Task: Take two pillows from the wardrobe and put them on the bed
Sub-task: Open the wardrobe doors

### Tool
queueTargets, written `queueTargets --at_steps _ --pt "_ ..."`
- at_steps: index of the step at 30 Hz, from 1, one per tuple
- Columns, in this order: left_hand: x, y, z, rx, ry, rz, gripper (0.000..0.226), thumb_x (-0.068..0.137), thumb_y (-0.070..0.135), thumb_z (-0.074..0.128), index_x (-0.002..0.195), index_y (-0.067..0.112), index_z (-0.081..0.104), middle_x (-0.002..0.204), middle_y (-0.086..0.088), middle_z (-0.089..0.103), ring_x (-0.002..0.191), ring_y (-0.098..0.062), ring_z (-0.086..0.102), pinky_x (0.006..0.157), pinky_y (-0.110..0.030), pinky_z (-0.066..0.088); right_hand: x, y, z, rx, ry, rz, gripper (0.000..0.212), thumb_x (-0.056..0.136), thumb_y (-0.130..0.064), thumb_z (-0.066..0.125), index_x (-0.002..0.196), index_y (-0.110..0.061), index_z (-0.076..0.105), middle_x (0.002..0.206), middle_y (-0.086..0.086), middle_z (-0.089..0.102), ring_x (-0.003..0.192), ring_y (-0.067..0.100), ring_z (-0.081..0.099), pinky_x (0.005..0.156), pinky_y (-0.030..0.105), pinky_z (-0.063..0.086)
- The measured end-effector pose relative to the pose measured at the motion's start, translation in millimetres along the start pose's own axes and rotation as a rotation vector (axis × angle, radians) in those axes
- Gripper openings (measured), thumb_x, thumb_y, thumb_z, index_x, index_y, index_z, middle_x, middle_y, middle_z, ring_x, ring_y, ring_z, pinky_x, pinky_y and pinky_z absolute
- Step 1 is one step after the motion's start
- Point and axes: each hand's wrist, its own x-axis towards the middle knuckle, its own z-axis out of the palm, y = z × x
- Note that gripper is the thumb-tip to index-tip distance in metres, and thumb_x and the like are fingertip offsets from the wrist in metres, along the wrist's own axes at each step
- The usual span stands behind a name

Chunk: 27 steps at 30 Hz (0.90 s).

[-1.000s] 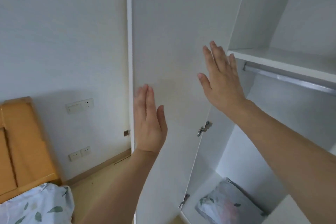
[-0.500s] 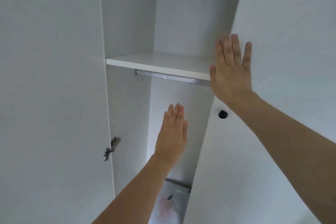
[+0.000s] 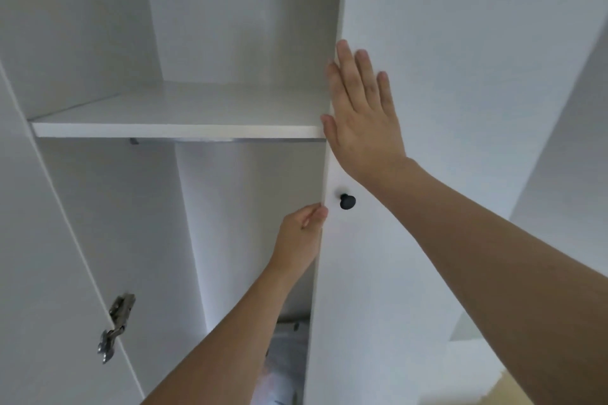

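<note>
At the wardrobe door (image 3: 427,240) edge: left hand (image 3: 301,237) curled round it, right hand (image 3: 360,115) flat, fingers straight.

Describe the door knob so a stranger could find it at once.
Start at the white right-hand wardrobe door. Near its left edge, below the flat right hand and just right of the left hand, sits the knob: small, round, black, the only dark thing on white panels.

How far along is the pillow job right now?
Done: the wardrobe's left door stands open. In hand: the left hand grips the right door's edge beside the knob, and the right hand lies flat on its face. Left: both pillows; one patterned pillow shows low inside, untouched.
</note>
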Motion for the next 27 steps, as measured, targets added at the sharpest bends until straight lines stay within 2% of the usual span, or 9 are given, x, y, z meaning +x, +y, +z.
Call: queueTargets --at_steps 4,7,10,14,17,20,22,25,27 --pt "-30 11 0 -0.053 -0.086 -0.024 0.048 0.092 0.041 0.057 0.092 -0.007 0.061 0.082 -0.019 0.059 0.076 -0.019 0.051 0.087 -0.046 0.049 -26 0 -29 0.113 0.025 0.006 0.067 0.097 -0.019 0.038 0.153 -0.014 0.002 0.161 0.012 -0.007 0.148 0.030 -0.008 0.120 0.049 0.005" --pt "-66 22 10 -0.086 -0.077 -0.031 0.044 0.084 0.047 0.064 0.091 0.004 0.071 0.096 -0.027 0.067 0.082 -0.032 0.064 0.095 -0.053 0.048 -52 4 -56 0.179 0.083 0.000 0.071 0.093 -0.015 0.043 0.153 -0.012 0.004 0.160 0.015 -0.005 0.147 0.032 -0.006 0.120 0.050 0.007" --pt "-101 36 25 -0.146 -0.075 -0.025 0.022 0.084 0.037 0.070 0.086 0.016 0.078 0.094 -0.021 0.072 0.093 -0.040 0.067 0.090 -0.048 0.054 -80 12 -84 0.232 0.120 -0.008 0.077 0.089 -0.014 0.050 0.152 -0.009 0.006 0.160 0.017 -0.002 0.148 0.032 -0.004 0.119 0.050 0.012" --pt "-141 56 53 -0.187 -0.152 -0.005 0.009 0.083 0.021 0.074 0.087 0.015 0.079 0.089 -0.007 0.076 0.084 -0.024 0.073 0.076 -0.032 0.059 -116 34 -123 0.281 0.272 -0.064 0.072 0.080 -0.005 0.052 0.147 0.002 0.025 0.155 0.028 0.013 0.146 0.037 0.014 0.106 0.041 0.041" --pt "-162 68 79 -0.111 -0.203 0.046 0.009 0.076 0.027 0.079 0.078 0.018 0.079 0.078 -0.003 0.076 0.073 -0.018 0.070 0.068 -0.030 0.058 -141 59 -148 0.238 0.376 -0.124 0.066 0.075 0.000 0.052 0.138 0.009 0.037 0.146 0.040 0.022 0.141 0.043 0.025 0.099 0.043 0.047" --pt "-174 75 110 -0.149 -0.323 0.096 0.021 0.069 0.032 0.083 0.083 0.017 0.077 0.084 -0.002 0.076 0.082 -0.021 0.071 0.083 -0.038 0.057 -166 85 -173 0.154 0.418 -0.148 0.064 0.070 0.003 0.052 0.132 0.015 0.041 0.140 0.047 0.024 0.138 0.048 0.028 0.102 0.049 0.044" --pt "-173 74 133 -0.172 -0.464 0.095 0.040 0.069 0.035 0.084 0.104 0.020 0.073 0.105 0.002 0.073 0.099 -0.018 0.068 0.095 -0.040 0.052 -181 102 -189 0.079 0.395 -0.144 0.066 0.068 0.004 0.051 0.132 0.016 0.041 0.138 0.049 0.023 0.138 0.052 0.025 0.104 0.052 0.040" --pt "-167 74 171 -0.055 -0.574 0.070 0.091 0.057 0.059 0.084 0.137 0.037 0.046 0.138 0.013 0.053 0.124 -0.002 0.050 0.107 -0.036 0.042 -201 127 -211 -0.083 0.328 -0.127 0.069 0.068 0.004 0.050 0.134 0.015 0.038 0.141 0.047 0.023 0.137 0.056 0.021 0.111 0.057 0.028" --pt "-167 79 198 0.033 -0.618 0.094 0.113 0.051 0.071 0.081 0.145 0.045 0.024 0.150 0.018 0.035 0.134 0.002 0.035 0.111 -0.034 0.036 -216 146 -224 -0.196 0.294 -0.125 0.068 0.070 0.003 0.047 0.137 0.013 0.037 0.144 0.042 0.026 0.137 0.055 0.021 0.115 0.058 0.020"
